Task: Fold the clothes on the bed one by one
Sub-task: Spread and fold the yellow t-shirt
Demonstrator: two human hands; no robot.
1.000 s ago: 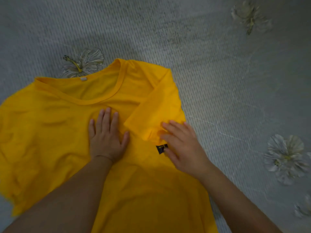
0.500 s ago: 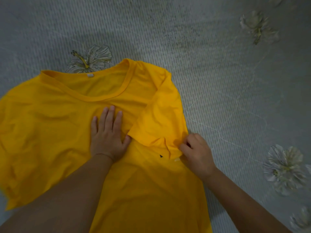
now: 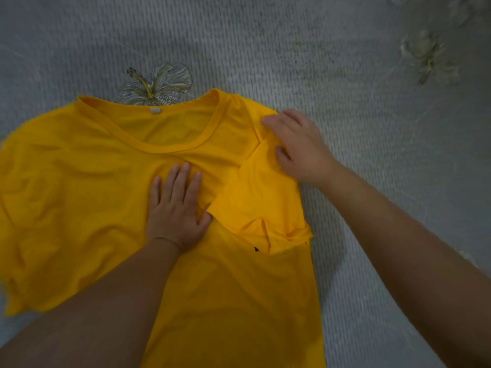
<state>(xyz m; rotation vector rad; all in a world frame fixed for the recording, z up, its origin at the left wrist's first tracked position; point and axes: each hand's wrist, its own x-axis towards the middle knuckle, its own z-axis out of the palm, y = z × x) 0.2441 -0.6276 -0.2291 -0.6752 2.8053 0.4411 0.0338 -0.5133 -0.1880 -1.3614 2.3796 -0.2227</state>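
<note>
No text, number or brand can be read anywhere. The shirt carries a small pale neck tag inside the collar, too small and blurred to show any lettering. A dark printed mark peeks from under the folded sleeve, mostly hidden and illegible.

A home bedroom: a grey ribbed bedspread printed with flowers.

grey ribbed bedspread; printed hibiscus flower by the collar, paler flower far right
</note>
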